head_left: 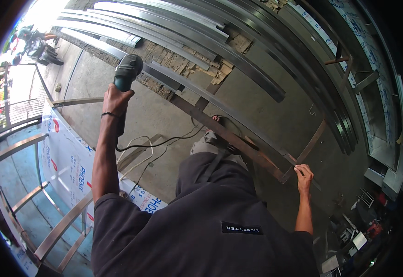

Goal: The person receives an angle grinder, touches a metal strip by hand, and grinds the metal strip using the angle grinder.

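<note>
My left hand (114,100) is raised and shut on a green and black angle grinder (126,70), its black cord (164,141) trailing down to the floor. My right hand (304,174) grips the near corner of a rusty flat-bar metal frame (229,136) that stands tilted in front of me. One sandalled foot (226,127) shows behind the frame's long bar. My dark shirt fills the lower middle of the picture.
Long shiny steel tubes (201,32) lie stacked across the concrete floor ahead. A steel frame with a white printed panel (67,161) stands at the left. Shelving and small tools (363,221) sit at the right. A parked motorbike (37,46) is far left.
</note>
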The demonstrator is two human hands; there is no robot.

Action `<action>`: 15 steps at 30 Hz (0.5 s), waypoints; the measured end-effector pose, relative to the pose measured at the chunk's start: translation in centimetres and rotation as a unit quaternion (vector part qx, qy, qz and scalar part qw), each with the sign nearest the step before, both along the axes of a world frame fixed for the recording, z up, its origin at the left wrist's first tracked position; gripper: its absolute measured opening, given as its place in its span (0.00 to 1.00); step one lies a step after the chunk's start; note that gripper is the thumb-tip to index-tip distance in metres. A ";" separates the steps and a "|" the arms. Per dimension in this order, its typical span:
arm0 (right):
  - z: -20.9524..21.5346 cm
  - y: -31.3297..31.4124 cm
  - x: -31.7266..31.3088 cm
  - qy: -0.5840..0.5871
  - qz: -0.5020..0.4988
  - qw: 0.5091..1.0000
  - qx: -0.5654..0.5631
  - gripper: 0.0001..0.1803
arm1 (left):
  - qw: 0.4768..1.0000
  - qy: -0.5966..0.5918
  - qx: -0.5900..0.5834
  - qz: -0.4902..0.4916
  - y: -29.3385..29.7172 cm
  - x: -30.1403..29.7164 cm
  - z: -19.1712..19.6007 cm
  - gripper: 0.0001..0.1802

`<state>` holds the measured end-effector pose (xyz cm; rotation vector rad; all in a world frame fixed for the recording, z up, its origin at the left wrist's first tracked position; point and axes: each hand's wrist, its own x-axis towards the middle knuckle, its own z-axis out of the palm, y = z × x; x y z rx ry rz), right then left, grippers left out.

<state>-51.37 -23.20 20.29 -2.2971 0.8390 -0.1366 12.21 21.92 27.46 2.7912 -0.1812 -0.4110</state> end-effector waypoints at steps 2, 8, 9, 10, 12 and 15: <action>0.4 -0.3 0.4 0.007 0.030 0.999 -0.030 0.07 | 1.000 0.009 -0.021 0.015 0.5 -0.2 0.3 0.33; 0.1 1.1 0.7 0.033 0.075 0.983 -0.163 0.07 | 0.980 0.057 -0.188 0.042 1.4 -4.6 1.2 0.26; -0.1 1.3 0.3 0.034 0.078 0.976 -0.201 0.08 | 0.967 0.061 -0.242 0.048 1.0 -5.8 1.4 0.23; -0.1 1.4 0.1 0.036 0.078 0.976 -0.200 0.08 | 0.962 0.070 -0.258 0.052 0.7 -7.1 1.9 0.20; -0.1 2.0 0.5 0.059 0.084 0.966 -0.237 0.08 | 0.956 0.097 -0.269 0.059 0.2 -9.1 2.6 0.19; 2.3 2.4 4.0 0.043 0.104 0.968 -0.225 0.08 | 0.950 0.126 -0.274 0.080 -0.2 -11.7 3.2 0.19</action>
